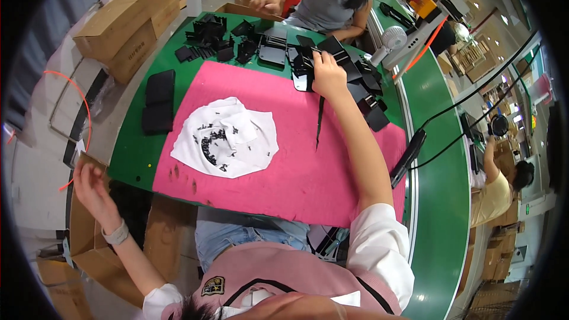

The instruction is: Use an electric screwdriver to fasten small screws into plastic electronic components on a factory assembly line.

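My left hand (93,195) is beyond the table's left edge, above an open cardboard box (95,234). Its fingers are stretched and apart, with nothing visible in them. My right hand (329,75) reaches across the pink mat (296,172) to a pile of black plastic parts (349,66) at the far side. Its fingers are closed at the near edge of that pile, and whether they grip a part is hidden. Slim dark tweezers (320,121) stick out from under this hand, pointing back toward me. On the mat lies a white cloth (252,157) with many small black pieces (213,142).
More black parts (207,35) are heaped at the green table's far left. A black case (159,102) lies left of the mat. A black handheld tool (409,159) with a cable lies at right. Beyond the table sits another person (332,0); a small white fan (393,38) stands nearby.
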